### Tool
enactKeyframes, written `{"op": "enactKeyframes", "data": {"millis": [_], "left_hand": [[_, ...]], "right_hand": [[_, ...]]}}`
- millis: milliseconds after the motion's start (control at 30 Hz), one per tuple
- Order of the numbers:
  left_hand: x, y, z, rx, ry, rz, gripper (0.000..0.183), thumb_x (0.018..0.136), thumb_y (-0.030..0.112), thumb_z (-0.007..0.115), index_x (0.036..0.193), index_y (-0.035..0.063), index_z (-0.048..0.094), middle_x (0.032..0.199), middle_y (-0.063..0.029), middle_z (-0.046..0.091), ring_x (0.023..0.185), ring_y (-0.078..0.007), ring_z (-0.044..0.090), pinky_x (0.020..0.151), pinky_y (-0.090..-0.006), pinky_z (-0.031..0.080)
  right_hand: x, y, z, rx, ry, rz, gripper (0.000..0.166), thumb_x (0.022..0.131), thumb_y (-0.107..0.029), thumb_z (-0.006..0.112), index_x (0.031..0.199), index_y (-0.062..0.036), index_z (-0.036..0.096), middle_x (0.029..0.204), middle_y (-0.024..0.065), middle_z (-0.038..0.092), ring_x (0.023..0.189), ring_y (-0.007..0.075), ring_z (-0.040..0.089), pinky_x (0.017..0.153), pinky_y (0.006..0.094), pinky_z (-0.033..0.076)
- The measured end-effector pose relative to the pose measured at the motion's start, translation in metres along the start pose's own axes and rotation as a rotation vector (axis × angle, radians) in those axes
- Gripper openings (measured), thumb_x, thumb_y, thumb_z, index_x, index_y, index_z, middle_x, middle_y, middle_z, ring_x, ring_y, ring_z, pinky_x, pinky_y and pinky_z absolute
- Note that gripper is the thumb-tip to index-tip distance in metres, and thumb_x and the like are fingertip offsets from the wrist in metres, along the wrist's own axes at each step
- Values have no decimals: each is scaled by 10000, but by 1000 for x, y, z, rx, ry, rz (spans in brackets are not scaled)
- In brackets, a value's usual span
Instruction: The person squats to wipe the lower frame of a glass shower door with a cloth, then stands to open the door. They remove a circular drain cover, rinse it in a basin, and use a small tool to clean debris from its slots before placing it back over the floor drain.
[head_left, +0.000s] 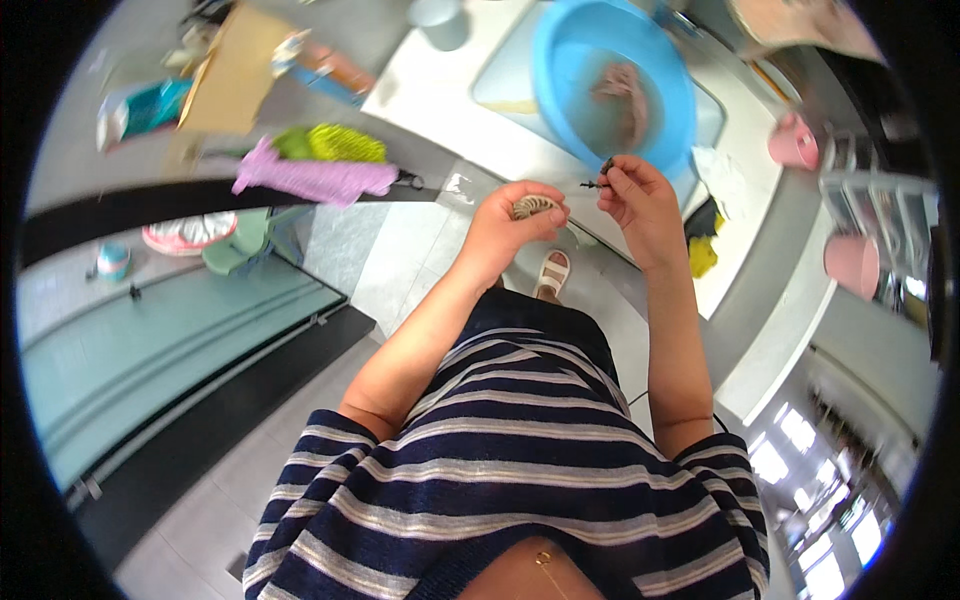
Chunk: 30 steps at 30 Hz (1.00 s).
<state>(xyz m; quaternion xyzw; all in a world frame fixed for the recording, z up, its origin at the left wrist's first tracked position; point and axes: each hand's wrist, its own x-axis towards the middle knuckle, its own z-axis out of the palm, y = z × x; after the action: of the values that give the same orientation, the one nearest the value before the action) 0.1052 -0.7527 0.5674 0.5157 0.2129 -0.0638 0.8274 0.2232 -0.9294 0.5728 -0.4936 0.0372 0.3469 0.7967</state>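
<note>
My left hand (504, 225) is closed around a small rounded object with pale and dark ribs (534, 207); the fingers cover part of it, and what it is cannot be told. Pinched between the fingertips of my right hand (643, 206) is a small dark object (595, 184), too blurred to name. Both hands are raised in front of me at the counter's near edge, apart from each other. Just beyond them stands a blue plastic basin (559, 97) holding cloudy water. A pinkish cloth (627, 97) lies in that water.
The basin rests on a white counter (442, 97) with a grey cup (441, 24). Purple (319, 174) and yellow-green cloths (349, 142) hang at left, near a cardboard box (232, 71). Below is a glass shower partition (180, 322). Pink cups (793, 142) and a mirror (832, 465) are at right.
</note>
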Motion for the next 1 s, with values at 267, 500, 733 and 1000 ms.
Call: {"op": "enactKeyframes", "data": {"millis": [267, 500, 733, 1000], "left_hand": [[-126, 15, -105, 47, 466, 249, 141, 852, 107, 736, 923, 22, 649, 775, -23, 632, 653, -99, 600, 582, -227, 472], [-248, 8, -276, 171, 822, 482, 124, 805, 84, 764, 847, 52, 651, 740, 62, 534, 605, -20, 429, 527, -199, 322], [-334, 25, -424, 298, 1136, 514, 159, 789, 129, 797, 812, 39, 667, 756, 58, 534, 627, -22, 410, 549, -200, 310], [-345, 71, -558, 445, 1309, 504, 223, 702, 190, 829, 747, 56, 657, 778, -45, 593, 714, -177, 564, 619, -306, 447]], "right_hand": [[-14, 101, 160, 46, -300, 235, 196, 938, -80, 634, 1112, 1, 595, 963, 104, 669, 808, 161, 656, 734, 283, 576], [-31, 265, 331, 159, -348, 408, 162, 948, -46, 608, 1098, 7, 574, 1043, 166, 670, 949, 242, 687, 821, 312, 596], [-44, 400, 494, 207, -292, 500, 144, 947, -20, 599, 1079, 8, 548, 1092, 189, 646, 1049, 286, 665, 873, 335, 582], [-7, 466, 616, 151, -327, 533, 169, 945, -23, 594, 1099, 27, 546, 1117, 208, 635, 1055, 296, 655, 915, 359, 561]]}}
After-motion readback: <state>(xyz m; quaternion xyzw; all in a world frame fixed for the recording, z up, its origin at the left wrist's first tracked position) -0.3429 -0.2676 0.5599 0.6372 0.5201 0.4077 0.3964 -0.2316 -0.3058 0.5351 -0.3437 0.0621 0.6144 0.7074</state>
